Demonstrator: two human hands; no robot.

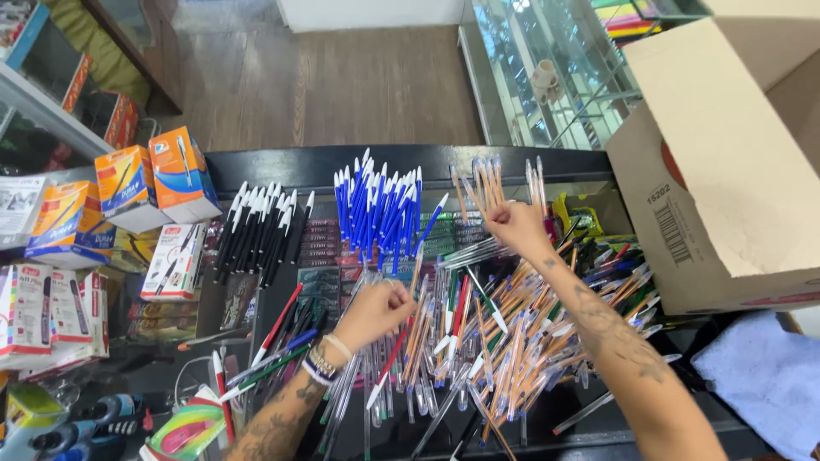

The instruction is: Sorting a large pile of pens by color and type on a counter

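A big heap of loose ballpoint pens (504, 341) covers the glass counter (256, 166), mostly orange-barrelled and clear ones. My left hand (373, 313) is closed on a bunch of clear pens at the heap's left side. My right hand (515, 224) reaches to the far side and grips a fan of orange pens (489, 181) held upright. A sorted group of blue-capped pens (378, 213) lies in the middle at the back. A sorted group of black-capped pens (260, 235) lies to its left.
An open cardboard box (726, 162) stands at the right. Orange and blue pen boxes (158, 179) and white marker boxes (171, 260) sit at the left. A light blue cloth (764, 380) lies at the bottom right. A wooden floor lies beyond the counter.
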